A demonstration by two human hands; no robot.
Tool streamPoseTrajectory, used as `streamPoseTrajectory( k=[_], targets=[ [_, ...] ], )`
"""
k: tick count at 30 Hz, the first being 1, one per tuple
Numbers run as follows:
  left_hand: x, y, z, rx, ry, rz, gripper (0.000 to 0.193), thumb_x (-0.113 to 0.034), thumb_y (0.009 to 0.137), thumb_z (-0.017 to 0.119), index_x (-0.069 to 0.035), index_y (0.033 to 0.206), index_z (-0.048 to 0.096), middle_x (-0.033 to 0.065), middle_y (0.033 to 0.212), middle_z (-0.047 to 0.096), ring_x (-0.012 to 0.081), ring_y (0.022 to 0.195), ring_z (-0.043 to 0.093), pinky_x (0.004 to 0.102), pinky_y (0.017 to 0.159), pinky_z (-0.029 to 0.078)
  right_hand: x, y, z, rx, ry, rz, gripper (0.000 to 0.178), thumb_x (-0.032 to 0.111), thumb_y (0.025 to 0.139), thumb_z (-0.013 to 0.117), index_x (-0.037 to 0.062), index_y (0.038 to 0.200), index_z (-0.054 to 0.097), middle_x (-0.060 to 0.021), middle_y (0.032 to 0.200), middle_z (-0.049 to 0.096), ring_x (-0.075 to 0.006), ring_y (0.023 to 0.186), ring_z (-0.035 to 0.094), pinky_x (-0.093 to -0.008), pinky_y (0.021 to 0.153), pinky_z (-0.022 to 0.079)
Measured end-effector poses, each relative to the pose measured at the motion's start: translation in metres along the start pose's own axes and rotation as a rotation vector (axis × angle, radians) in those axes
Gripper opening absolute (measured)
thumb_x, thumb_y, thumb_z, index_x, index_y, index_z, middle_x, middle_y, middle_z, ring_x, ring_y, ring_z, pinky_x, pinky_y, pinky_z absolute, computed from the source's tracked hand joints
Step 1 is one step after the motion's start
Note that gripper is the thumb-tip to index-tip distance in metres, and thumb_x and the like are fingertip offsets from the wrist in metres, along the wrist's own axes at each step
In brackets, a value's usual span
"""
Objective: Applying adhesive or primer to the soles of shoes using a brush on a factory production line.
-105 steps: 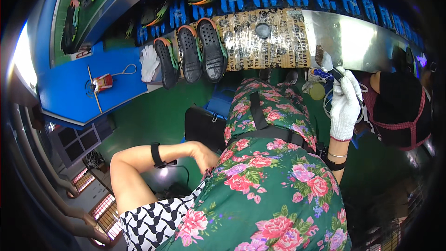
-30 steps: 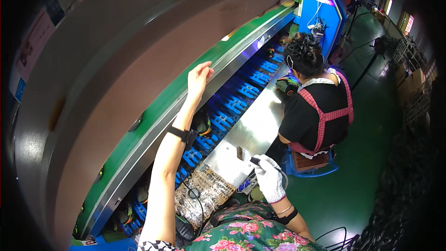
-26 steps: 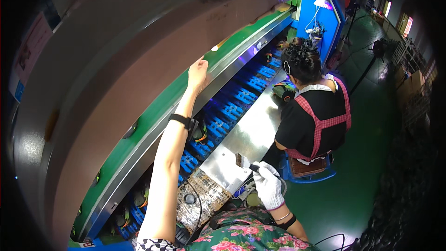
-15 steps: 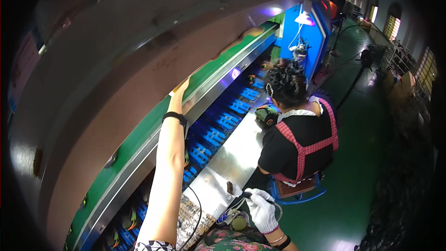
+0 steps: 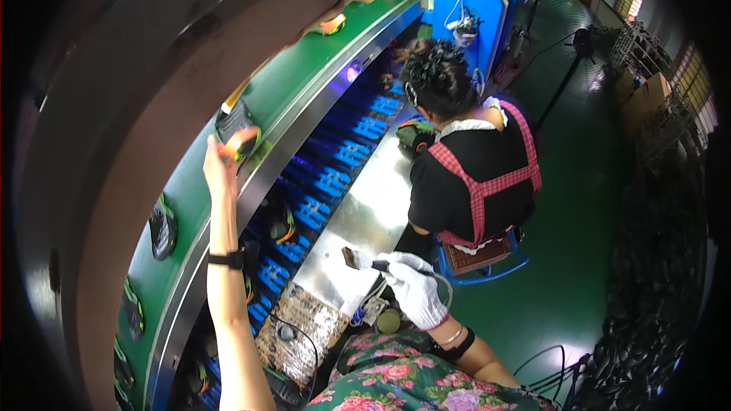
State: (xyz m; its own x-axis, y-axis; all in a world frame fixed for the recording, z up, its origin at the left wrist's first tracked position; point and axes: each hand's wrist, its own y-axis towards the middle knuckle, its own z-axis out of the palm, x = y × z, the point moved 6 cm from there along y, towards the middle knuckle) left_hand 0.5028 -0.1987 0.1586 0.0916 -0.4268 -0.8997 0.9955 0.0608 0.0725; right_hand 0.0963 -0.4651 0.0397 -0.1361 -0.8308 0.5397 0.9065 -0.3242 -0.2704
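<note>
- Your left hand (image 5: 219, 161), bare, is at the near end of a black shoe (image 5: 234, 122) with orange and green trim.
- That shoe is on the upper green belt (image 5: 297, 68).
- Left fingers overlap the orange trim; blurred there, can't tell if they're pinching it or only touching.
- Your right hand (image 5: 411, 289), in a white knit glove, has its fingers wrapped around the dark handle of a brush (image 5: 362, 260).
- Brush bristles point left, over the metal plate (image 5: 324, 262); can't tell if they touch it.
- More shoes (image 5: 162, 228) sit along the same belt.
- Blue holders (image 5: 312, 211) run in a row between belt and plate.
- Taped brown panel (image 5: 316, 320) adjoins the plate on your side, round grey disc (image 5: 286, 332) on it.
- Co-worker (image 5: 480, 175) in a black top and red checked straps sits on a stool (image 5: 481, 260), right of the plate.
</note>
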Motion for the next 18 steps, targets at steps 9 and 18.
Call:
streamPoseTrajectory(
  k=[9, 18],
  targets=[
    [-0.041, -0.255, -0.108, -0.229, 0.297, 0.249, 0.102, 0.006, 0.072, 0.072, -0.009, 0.159, 0.020, 0.0174, 0.123, 0.057, 0.0274, 0.117, 0.062, 0.0391, 0.102, 0.051, -0.013, -0.010, 0.052, 0.212, -0.438, -0.082, 0.021, 0.002, 0.096, 0.059, -0.0048, 0.113, 0.068, -0.0155, 0.112, 0.072, -0.0215, 0.100, 0.069, -0.0298, 0.081, 0.057],
    [0.052, -0.338, -0.115, 0.082, -0.495, -0.794, 0.053, -0.017, 0.071, 0.057, 0.008, 0.117, 0.063, 0.0234, 0.103, 0.072, 0.0373, 0.087, 0.072, 0.0476, 0.087, 0.059, -0.015, -0.030, 0.108, 0.382, -0.469, -0.201, 0.022, -0.010, 0.092, 0.056, 0.0018, 0.104, 0.071, -0.0236, 0.115, 0.070, -0.0321, 0.104, 0.070, -0.0361, 0.086, 0.058]
  ],
)
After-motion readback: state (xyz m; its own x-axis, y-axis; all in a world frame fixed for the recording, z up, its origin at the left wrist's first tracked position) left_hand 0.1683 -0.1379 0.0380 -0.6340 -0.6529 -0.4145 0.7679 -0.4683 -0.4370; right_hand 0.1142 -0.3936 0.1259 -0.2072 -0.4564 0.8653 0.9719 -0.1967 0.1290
